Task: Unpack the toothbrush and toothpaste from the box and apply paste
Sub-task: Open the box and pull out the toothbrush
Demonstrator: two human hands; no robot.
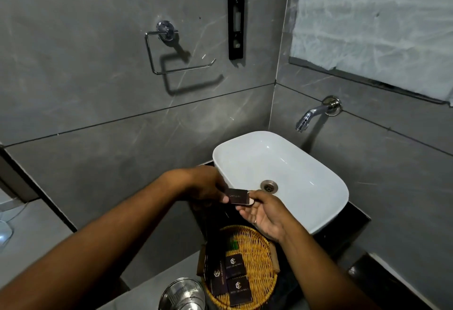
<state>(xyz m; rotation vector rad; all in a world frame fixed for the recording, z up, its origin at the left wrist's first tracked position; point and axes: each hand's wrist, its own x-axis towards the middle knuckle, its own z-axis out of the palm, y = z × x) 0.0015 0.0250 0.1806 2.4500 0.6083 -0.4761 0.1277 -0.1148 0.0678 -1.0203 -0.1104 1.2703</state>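
Observation:
A small dark box with pale lettering is held level over the near left rim of the white sink. My left hand grips its left end with thumb and fingers. At the box's right end, my right hand pinches it, thumb on top and fingers under. No toothbrush or toothpaste shows; what the box contains is hidden.
Below my hands, a round wicker basket holds several dark amenity boxes. A steel bin lid sits at the bottom edge. A chrome tap juts from the right wall over the sink. An empty paper holder hangs on the left wall.

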